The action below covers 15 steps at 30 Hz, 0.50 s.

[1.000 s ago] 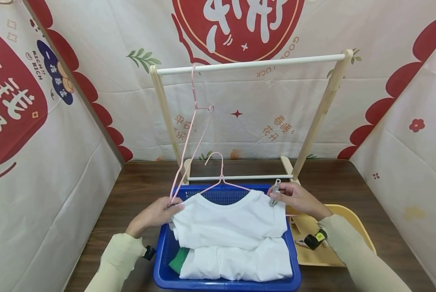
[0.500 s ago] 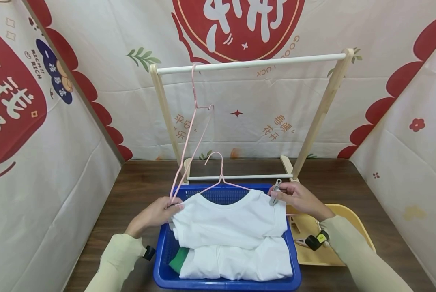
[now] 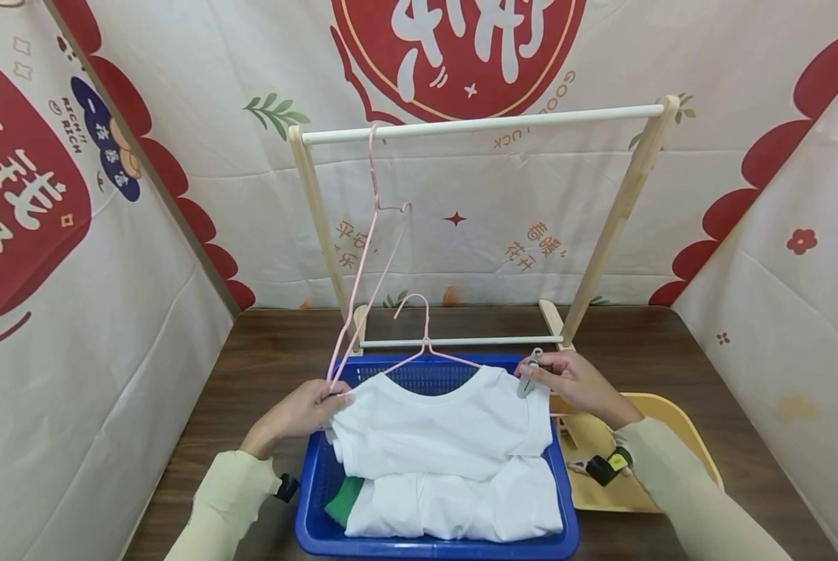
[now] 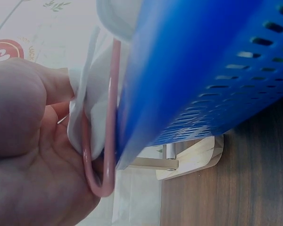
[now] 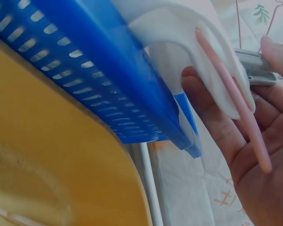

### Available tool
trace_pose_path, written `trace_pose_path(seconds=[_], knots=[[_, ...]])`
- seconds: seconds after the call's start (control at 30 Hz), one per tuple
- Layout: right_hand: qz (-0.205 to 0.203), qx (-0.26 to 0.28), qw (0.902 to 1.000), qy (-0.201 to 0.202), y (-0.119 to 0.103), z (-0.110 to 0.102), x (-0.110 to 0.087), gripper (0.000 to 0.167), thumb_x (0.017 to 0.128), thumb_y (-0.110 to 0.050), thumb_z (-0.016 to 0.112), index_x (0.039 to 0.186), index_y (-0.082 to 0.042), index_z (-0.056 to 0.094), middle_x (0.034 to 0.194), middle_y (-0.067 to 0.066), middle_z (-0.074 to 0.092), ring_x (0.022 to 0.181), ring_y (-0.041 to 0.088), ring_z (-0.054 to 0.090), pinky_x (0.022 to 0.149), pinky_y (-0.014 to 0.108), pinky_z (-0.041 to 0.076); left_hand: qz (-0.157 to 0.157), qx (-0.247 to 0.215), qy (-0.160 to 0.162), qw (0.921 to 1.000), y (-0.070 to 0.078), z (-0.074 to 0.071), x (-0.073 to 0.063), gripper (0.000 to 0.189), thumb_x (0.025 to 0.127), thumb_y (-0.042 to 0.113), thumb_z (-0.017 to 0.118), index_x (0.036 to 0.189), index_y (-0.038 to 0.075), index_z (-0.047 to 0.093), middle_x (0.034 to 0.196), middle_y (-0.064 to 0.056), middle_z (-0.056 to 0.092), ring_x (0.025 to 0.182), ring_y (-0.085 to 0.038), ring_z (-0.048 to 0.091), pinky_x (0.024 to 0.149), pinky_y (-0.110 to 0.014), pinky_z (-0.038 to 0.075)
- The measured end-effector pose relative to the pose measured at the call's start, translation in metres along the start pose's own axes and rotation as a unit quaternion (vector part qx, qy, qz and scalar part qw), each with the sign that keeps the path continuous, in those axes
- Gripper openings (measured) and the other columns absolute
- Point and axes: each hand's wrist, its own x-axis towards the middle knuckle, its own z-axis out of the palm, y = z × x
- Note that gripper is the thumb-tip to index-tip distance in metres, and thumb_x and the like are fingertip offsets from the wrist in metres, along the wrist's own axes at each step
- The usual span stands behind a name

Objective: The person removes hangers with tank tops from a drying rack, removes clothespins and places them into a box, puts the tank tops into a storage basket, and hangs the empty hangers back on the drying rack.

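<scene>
A white T-shirt (image 3: 440,432) lies over a blue basket (image 3: 436,548), with a pink hanger (image 3: 427,319) inside its shoulders and the hook standing out above the neckline. My left hand (image 3: 306,407) pinches the shirt's left shoulder at the sleeve. In the left wrist view, the bent hanger end (image 4: 110,113) sticks out of that sleeve beside my palm. My right hand (image 3: 578,383) holds a grey clothespin (image 3: 528,375) between thumb and fingers at the right shoulder. The right wrist view shows the clothespin (image 5: 257,77) against the cloth; whether it bites is hard to tell.
Behind the basket stands a rack with a white rail (image 3: 482,125); a second pink hanger (image 3: 373,179) hangs at its left end and reaches down near my left hand. A yellow tray (image 3: 685,436) with clothespins sits to the right. Green cloth (image 3: 344,499) shows in the basket.
The clothespin in my right hand has tilted and dropped very slightly at the shoulder. My left hand, the shirt and the hangers stay in place.
</scene>
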Motion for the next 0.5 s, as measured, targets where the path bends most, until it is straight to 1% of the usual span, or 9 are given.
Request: trace_pose_path(seconds=[0.17,0.33,0.5], knots=[[-0.003,0.003,1.0,0.005,-0.0022,0.0015,0.0,0.017,0.1,-0.014,0.06,0.099,-0.012,0.077,0.1,0.002,0.074,0.09,0.01,0.065,0.077,0.025,0.053,0.0,0.004,-0.005,1.0,-0.0023,-0.0005,0.0003,0.021,0.103,0.023,0.053,0.103,0.01,0.069,0.079,0.0,0.067,0.066,-0.013,0.064,0.056,-0.026,0.053],[-0.015,0.001,0.9999,0.006,-0.0037,0.0021,0.0003,0.018,0.1,-0.013,0.059,0.1,-0.011,0.077,0.101,0.004,0.075,0.092,0.008,0.066,0.079,0.024,0.054,-0.003,0.014,-0.003,0.9999,-0.0029,-0.0003,0.0004,0.021,0.104,0.025,0.052,0.103,0.012,0.069,0.079,0.002,0.066,0.067,-0.012,0.064,0.058,-0.026,0.053],[-0.008,-0.003,0.9999,0.015,-0.0077,0.001,0.0009,0.018,0.1,-0.015,0.059,0.099,-0.012,0.077,0.101,0.003,0.075,0.092,0.008,0.067,0.077,0.025,0.055,-0.007,0.014,-0.003,0.9999,-0.0028,-0.0001,0.0003,0.021,0.104,0.025,0.052,0.103,0.014,0.07,0.08,0.003,0.067,0.069,-0.012,0.064,0.06,-0.026,0.053]])
